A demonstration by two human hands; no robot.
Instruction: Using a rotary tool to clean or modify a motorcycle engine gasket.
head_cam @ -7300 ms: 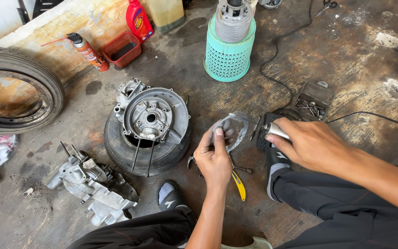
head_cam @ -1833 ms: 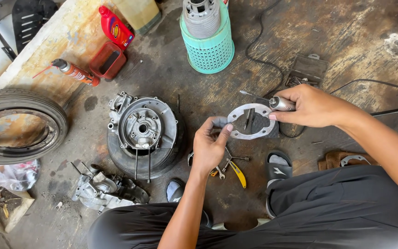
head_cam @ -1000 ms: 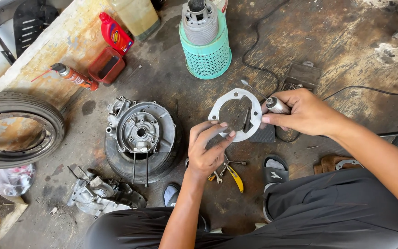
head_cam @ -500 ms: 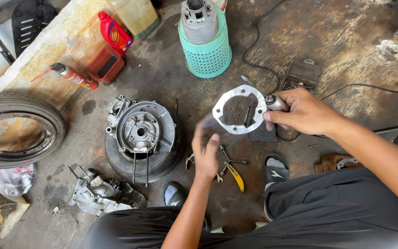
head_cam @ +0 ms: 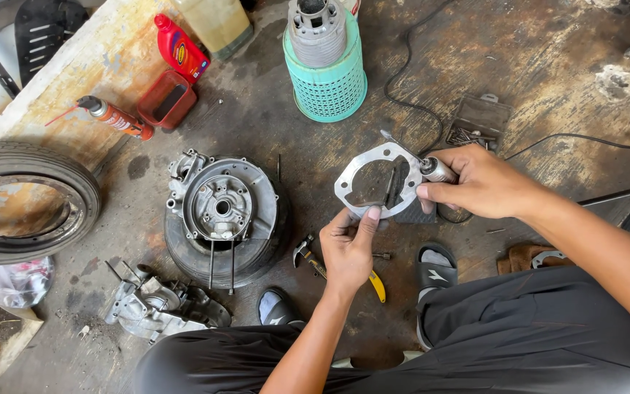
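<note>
The person squats on the stained concrete floor with a flat grey ring gasket held up between both hands, above the floor and to the right of the engine case. The left hand pinches the gasket's lower edge, its grip closed with the thumb pressed on the face of the ring. The right hand is closed around a small metal-handled tool, whose thin tip lies against the gasket's upper right rim.

As for progress, the engine case sits opened and bare on a small tyre, studs sticking out toward the person, with nothing yet fitted over them. The cylinder stands apart on an upturned teal basket, well away from the case. A second casing piece lies loose on the floor at lower left. So the strip-down looks done (the parts are spread about singly), while the gasket seems to be in the middle of being cleaned or trimmed, and the putting-together has not begun.

Yellow-handled pliers lie on the floor just below the left hand, and a red oil bottle, a spray can and a large tyre sit off to the left.
</note>
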